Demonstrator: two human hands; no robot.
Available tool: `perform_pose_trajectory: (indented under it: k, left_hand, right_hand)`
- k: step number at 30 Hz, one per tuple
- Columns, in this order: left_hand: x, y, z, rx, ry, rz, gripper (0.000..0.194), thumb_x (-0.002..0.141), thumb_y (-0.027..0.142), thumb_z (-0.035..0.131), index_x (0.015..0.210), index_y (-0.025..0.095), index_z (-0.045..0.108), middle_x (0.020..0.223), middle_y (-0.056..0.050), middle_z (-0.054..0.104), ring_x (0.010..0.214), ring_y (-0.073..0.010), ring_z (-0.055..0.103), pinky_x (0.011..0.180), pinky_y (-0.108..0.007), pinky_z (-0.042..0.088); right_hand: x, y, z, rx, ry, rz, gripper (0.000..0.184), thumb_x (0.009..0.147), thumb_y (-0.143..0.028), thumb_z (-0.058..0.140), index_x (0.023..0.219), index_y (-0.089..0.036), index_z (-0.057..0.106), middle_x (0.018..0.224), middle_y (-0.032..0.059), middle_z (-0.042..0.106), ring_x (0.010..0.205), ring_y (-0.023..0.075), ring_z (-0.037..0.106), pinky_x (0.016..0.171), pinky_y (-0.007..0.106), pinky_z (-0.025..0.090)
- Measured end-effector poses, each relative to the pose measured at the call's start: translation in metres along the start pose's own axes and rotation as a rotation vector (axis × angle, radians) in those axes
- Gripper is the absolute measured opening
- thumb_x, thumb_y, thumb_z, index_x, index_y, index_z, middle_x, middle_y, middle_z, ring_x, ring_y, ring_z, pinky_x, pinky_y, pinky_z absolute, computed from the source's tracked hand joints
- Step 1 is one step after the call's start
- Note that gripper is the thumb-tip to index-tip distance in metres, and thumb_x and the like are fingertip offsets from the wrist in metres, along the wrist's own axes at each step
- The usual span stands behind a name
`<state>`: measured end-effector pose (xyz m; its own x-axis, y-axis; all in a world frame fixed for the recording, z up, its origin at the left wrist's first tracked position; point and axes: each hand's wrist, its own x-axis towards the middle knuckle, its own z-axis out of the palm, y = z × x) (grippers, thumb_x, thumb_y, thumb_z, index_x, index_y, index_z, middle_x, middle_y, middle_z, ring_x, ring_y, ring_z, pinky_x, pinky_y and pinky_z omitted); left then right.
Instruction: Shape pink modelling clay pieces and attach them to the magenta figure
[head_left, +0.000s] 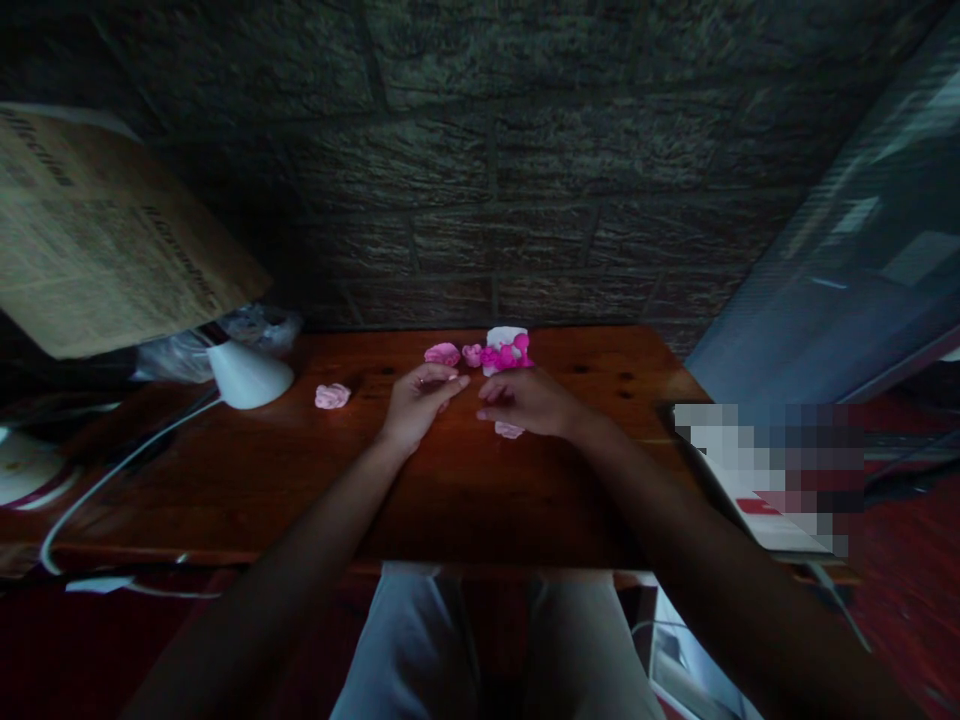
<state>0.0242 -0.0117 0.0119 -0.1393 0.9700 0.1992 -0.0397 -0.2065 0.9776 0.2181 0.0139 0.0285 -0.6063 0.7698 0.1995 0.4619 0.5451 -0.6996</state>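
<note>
My left hand (pixel 421 405) is over the middle of the wooden table, its thumb laid against its bent fingers. Whatever may be between them is too small to make out. Facing it, my right hand (pixel 529 398) has loosely curved fingers, with a gap at the tips and nothing visible in them. Just beyond the left hand lies a pink ruffled lump (pixel 442 354), beside a smaller pink lump (pixel 472 355). Bright magenta pieces (pixel 506 356) rest on a white sheet or pad (pixel 507 334) behind the right hand. A pale pink piece (pixel 509 430) is partly hidden under that hand.
Another pale pink ruffled lump (pixel 332 396) lies to the left on the table (pixel 480 500). A lamp with a white cone base (pixel 251 376) and newsprint-patterned shade (pixel 112 230) stands at left, its white cable (pixel 127 460) trailing forward. A stone-patterned wall (pixel 450 180) closes the back.
</note>
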Motion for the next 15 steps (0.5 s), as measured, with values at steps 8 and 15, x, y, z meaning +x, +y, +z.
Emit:
perform_pose_trajectory:
  k: [8, 15]
  left_hand:
    - [0.001, 0.002, 0.001, 0.022, 0.014, -0.002, 0.05, 0.07, 0.06, 0.083, 0.061, 0.016, 0.063, 0.057, 0.001, 0.059, 0.048, -0.0065, 0.044, 0.047, -0.022, 0.03]
    - [0.001, 0.001, 0.002, 0.03, -0.009, -0.011, 0.05, 0.062, 0.06, 0.089, 0.066, 0.014, 0.071, 0.054, 0.001, 0.059, 0.048, -0.006, 0.043, 0.048, -0.02, 0.03]
  right_hand:
    - [-0.009, -0.003, -0.015, -0.012, -0.21, 0.096, 0.01, 0.086, -0.017, 0.072, 0.076, -0.016, 0.076, 0.073, 0.0023, 0.078, 0.067, 0.0154, 0.071, 0.067, 0.026, 0.049]
    - [-0.009, -0.005, -0.023, 0.055, -0.309, 0.186, 0.012, 0.082, -0.02, 0.071, 0.072, -0.015, 0.075, 0.07, 0.004, 0.077, 0.067, 0.0166, 0.071, 0.066, 0.026, 0.049]
